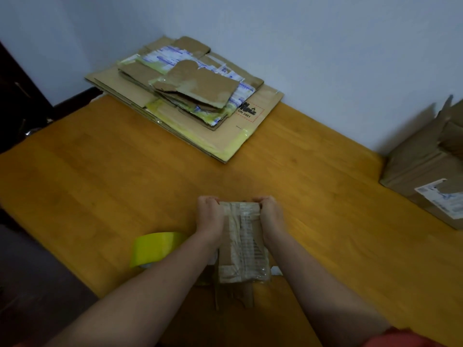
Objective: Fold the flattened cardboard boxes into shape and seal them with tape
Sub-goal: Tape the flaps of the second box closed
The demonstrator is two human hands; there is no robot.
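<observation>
Two-handed grip: left hand (pixel 209 216) and right hand (pixel 270 214) curled over far corners of small taped box (pixel 244 244) on near surface (pixel 100 184), likely squaring it. Tape roll (pixel 155 249) just beside, ready for sealing.

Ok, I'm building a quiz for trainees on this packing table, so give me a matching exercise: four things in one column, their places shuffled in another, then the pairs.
Things:
1. yellow tape roll
2. stack of flattened cardboard
3. small taped box
4. large box

Places:
A. far right of the view, standing folded up
B. gripped by the left hand and right hand
C. far centre of the table, lying flat
D. just left of the left forearm

Pairs: 1-D, 2-C, 3-B, 4-A.
</observation>
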